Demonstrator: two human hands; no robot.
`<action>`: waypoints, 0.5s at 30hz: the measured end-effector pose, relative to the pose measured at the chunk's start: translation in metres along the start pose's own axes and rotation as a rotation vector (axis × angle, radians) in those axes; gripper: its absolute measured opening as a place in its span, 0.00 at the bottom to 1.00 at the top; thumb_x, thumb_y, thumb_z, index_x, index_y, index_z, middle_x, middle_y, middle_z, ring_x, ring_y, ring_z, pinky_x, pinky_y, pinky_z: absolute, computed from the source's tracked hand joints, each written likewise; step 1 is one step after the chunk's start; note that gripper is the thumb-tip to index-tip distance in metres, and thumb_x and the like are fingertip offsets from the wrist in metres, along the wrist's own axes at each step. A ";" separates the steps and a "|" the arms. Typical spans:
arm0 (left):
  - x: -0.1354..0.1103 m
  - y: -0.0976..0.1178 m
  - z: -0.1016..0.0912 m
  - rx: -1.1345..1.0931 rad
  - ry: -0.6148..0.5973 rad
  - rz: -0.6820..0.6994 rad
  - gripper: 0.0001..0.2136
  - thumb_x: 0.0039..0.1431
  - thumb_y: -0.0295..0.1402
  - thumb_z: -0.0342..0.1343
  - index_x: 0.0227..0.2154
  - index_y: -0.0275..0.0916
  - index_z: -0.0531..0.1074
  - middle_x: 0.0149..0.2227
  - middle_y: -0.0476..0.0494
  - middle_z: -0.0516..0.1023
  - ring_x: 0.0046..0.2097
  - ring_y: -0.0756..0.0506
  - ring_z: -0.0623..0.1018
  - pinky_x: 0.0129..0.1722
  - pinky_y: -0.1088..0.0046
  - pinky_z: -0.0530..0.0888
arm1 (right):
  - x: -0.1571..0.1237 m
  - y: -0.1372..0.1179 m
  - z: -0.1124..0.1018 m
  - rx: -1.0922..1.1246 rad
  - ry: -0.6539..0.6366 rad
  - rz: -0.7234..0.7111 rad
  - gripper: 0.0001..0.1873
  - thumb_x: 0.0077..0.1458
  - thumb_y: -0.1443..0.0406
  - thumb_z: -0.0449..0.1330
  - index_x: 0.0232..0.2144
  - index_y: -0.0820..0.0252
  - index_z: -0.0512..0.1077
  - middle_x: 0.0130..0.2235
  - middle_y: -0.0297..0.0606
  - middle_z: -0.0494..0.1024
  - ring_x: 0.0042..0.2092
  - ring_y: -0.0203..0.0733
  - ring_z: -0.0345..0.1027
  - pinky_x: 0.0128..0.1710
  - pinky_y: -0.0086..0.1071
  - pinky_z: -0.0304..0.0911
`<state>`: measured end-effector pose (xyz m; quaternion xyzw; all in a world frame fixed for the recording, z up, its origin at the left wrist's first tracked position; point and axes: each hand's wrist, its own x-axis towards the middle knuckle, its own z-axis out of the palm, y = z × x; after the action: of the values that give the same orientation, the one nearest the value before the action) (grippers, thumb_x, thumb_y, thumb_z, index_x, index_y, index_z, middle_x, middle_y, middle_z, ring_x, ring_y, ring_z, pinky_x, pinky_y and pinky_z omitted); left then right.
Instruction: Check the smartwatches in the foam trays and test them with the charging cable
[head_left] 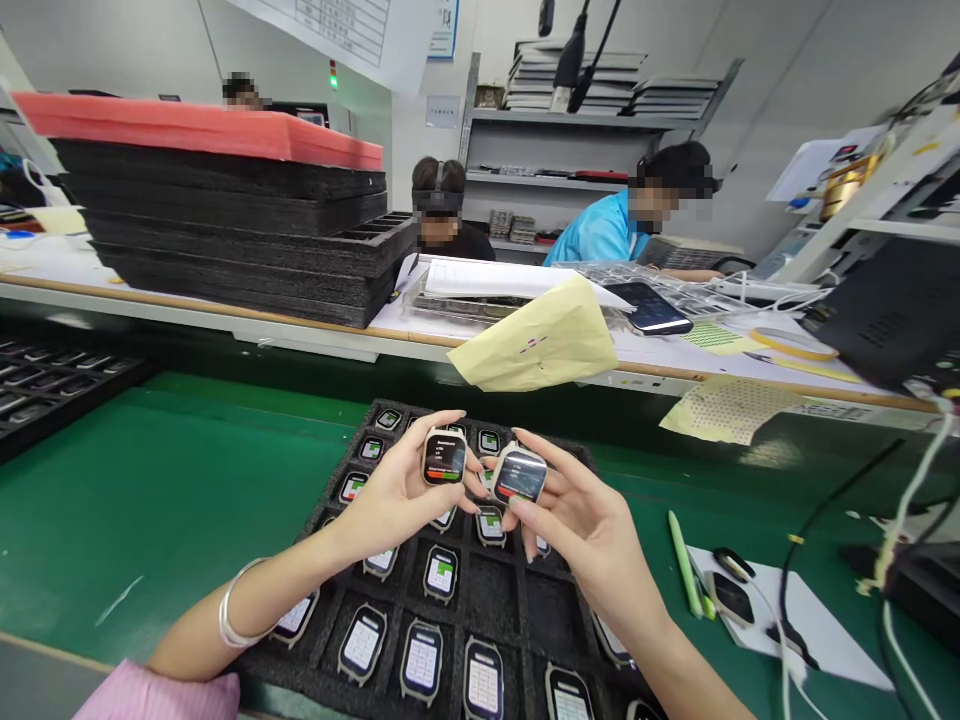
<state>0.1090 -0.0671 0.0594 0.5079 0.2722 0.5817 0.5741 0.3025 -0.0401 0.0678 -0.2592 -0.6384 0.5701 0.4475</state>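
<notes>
My left hand (420, 480) grips a smartwatch without a strap (445, 457) by its edges, its lit dark screen facing me with red and green at the bottom. Beside it, my right hand (577, 510) pinches a second smartwatch (520, 474), tilted a little, with a similar dark screen and some glare. Both are held just above a black foam tray (491, 590). Several strapless watches with lit screens, such as one watch (440, 574), lie in the tray's compartments. Two compartments near the right hand have no watch in them.
Another dark tray (60, 385) sits at the left on the green bench. A green pen (684, 565) and a strapped watch (729, 598) lie at the right near cables. Behind stand stacked foam trays (240, 220), a phone (651, 306) and yellow paper (540, 340). People sit beyond.
</notes>
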 end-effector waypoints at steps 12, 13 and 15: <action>-0.001 0.000 0.001 0.069 0.007 0.002 0.23 0.58 0.27 0.57 0.55 0.38 0.59 0.38 0.45 0.72 0.38 0.48 0.77 0.37 0.72 0.79 | -0.001 0.003 -0.001 0.013 0.032 0.014 0.15 0.62 0.64 0.59 0.51 0.56 0.70 0.32 0.38 0.77 0.24 0.35 0.69 0.17 0.23 0.63; -0.001 0.001 0.001 0.074 0.011 0.003 0.22 0.58 0.28 0.57 0.55 0.38 0.59 0.37 0.45 0.72 0.37 0.48 0.77 0.36 0.72 0.79 | -0.001 0.003 -0.001 0.013 0.027 0.013 0.15 0.62 0.64 0.59 0.51 0.55 0.70 0.33 0.38 0.77 0.24 0.35 0.69 0.17 0.22 0.63; -0.001 0.001 0.001 0.091 0.025 0.004 0.21 0.60 0.30 0.55 0.55 0.37 0.60 0.36 0.45 0.72 0.36 0.48 0.77 0.34 0.72 0.79 | -0.002 0.002 0.000 0.022 0.008 0.012 0.16 0.62 0.64 0.58 0.52 0.55 0.70 0.33 0.39 0.77 0.26 0.36 0.70 0.17 0.23 0.63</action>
<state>0.1094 -0.0684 0.0603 0.5265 0.3048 0.5762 0.5458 0.3032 -0.0413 0.0657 -0.2602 -0.6287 0.5787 0.4496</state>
